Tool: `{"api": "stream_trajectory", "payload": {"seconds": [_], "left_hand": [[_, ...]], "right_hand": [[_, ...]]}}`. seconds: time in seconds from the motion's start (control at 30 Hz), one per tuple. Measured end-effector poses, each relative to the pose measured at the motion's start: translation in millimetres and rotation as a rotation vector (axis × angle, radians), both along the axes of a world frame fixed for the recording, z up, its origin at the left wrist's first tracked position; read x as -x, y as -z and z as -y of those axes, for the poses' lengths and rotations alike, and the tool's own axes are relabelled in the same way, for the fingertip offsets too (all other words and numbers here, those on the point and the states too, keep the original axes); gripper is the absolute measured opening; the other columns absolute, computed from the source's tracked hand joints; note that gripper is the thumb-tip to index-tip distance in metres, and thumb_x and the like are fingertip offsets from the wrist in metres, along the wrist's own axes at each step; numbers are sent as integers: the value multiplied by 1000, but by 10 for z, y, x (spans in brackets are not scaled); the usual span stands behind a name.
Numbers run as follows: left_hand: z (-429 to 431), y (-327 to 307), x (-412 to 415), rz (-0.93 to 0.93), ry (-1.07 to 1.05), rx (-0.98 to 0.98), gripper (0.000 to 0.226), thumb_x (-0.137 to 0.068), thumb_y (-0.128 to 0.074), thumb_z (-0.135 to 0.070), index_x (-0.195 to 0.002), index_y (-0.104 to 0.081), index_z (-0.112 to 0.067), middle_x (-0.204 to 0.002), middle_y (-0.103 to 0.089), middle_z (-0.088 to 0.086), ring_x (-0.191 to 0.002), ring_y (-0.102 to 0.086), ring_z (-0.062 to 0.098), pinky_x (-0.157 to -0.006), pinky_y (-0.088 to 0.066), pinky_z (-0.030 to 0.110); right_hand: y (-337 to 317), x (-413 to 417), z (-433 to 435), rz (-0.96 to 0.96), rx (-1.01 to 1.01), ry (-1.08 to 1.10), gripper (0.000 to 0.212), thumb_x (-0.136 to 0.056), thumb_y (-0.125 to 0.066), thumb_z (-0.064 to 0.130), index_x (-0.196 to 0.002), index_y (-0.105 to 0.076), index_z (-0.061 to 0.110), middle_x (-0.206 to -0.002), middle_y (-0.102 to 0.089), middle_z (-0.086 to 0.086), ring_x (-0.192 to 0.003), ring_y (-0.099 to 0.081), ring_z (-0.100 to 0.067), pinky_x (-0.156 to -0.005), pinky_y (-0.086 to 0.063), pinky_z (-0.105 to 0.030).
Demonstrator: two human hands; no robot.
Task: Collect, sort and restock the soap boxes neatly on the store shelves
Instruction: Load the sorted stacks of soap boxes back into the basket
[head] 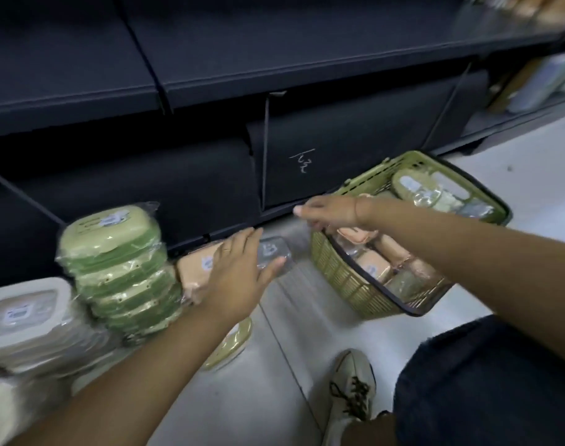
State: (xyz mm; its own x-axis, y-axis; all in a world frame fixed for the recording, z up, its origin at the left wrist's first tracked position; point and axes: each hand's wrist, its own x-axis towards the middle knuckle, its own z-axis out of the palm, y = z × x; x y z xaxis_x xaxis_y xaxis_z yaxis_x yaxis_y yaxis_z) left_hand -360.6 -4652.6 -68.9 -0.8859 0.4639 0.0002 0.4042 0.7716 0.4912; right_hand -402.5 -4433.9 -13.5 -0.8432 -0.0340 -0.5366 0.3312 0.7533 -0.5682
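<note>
Left grip [239, 268] flat, fingers straight and spread, resting on a grey soap box [273, 252] on the floor [290, 333], thumb along its right edge, not clamped. Box touches the peach pack [197, 268] just left of it. Right grip [332, 214] over the basket [345, 284] near corner, fingers bent down at the rim; blur hides whether it holds anything

Risks:
- grey box slides out from under a flat palm
- wrapped green stack [120, 268] left of my left grip leans, a forearm nudge could topple it
- loose green box [232, 342] under that forearm, easy to knock
- pulling the rim could tip the basket

Shelf [274, 59] above both grips not stocked yet
</note>
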Motion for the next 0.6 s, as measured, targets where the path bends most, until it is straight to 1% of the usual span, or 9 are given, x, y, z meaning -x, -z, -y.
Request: {"api": "stream_trajectory", "payload": {"seconds": [0.03, 0.1, 0.17, 0.23, 0.27, 0.33, 0.4, 0.5, 0.6], "left_hand": [[-260, -34, 81, 6, 36, -16, 92, -84, -24, -77, -151, -31, -13, -154, -32, 4, -141, -27, 23, -115, -19, 35], [-785, -41, 211, 6, 93, -51, 74, -95, -38, -61, -150, -32, -12, -152, -32, 5, -139, -28, 23, -113, -20, 32], [-1283, -12, 303, 63, 124, -109, 62, -99, -40, -51, -147, -35, -12, -148, -34, 5, -134, -34, 25, -109, -27, 33], [-1752, 67, 390, 203, 129, -127, 56, -101, -38, -48, -144, -37, -13, -144, -35, 6, -129, -40, 27, -104, -33, 35], [-1966, 134, 437, 283, 119, -132, 54, -102, -37, -48, -144, -37, -14, -142, -36, 7, -127, -42, 28, -101, -35, 36], [-2312, 308, 538, 440, 63, -149, 56, -101, -36, -51, -147, -36, -19, -140, -38, 10, -125, -45, 32, -101, -38, 37], [-2539, 504, 658, 543, -6, -94, 61, -99, -37, -54, -150, -30, -20, -144, -35, 11, -128, -44, 34, -105, -40, 44], [-2696, 784, 857, 594, -56, 49, 68, -98, -41, -52, -152, -23, -15, -153, -24, 11, -136, -34, 34, -108, -35, 49], [-2788, 960, 989, 620, -122, 118, 71, -94, -51, -47, -149, -24, -12, -154, -22, 10, -141, -24, 33, -113, -29, 49]], "right_hand": [[-74, 27, -314, -19, 8, 75, 39, -98, -42, 50, -107, -55, 14, -102, -60, -4, -99, -60, -19, -76, -49, -28], [-117, 18, -973, -64, -28, 209, 38, -97, -44, 51, -114, -52, 18, -106, -61, -5, -102, -60, -21, -84, -52, -33], [-9, -82, -1565, -66, -129, 316, 51, -89, -48, 63, -117, -52, 20, -112, -61, -9, -103, -61, -27, -88, -53, -42], [234, -217, -1998, -38, -229, 415, 72, -76, -53, 76, -119, -56, 18, -117, -60, -10, -101, -61, -31, -79, -56, -42], [383, -296, -2145, -18, -235, 458, 72, -80, -55, 71, -125, -56, 16, -123, -58, -12, -105, -60, -32, -80, -54, -39], [674, -406, -2339, 6, -208, 507, 58, -93, -55, 49, -137, -48, 11, -134, -52, -16, -118, -52, -33, -92, -43, -36], [937, -419, -2467, 23, -167, 574, 59, -95, -58, 36, -144, -39, 10, -144, -44, -16, -129, -44, -32, -102, -36, -36], [1239, -287, -2600, 55, -120, 616, 79, -89, -66, 39, -151, -25, 12, -153, -33, -13, -137, -38, -32, -110, -33, -39], [1549, -159, -2724, 132, -162, 591, 100, -80, -73, 48, -153, -16, 11, -154, -32, -15, -138, -36, -32, -112, -33, -40]]}}
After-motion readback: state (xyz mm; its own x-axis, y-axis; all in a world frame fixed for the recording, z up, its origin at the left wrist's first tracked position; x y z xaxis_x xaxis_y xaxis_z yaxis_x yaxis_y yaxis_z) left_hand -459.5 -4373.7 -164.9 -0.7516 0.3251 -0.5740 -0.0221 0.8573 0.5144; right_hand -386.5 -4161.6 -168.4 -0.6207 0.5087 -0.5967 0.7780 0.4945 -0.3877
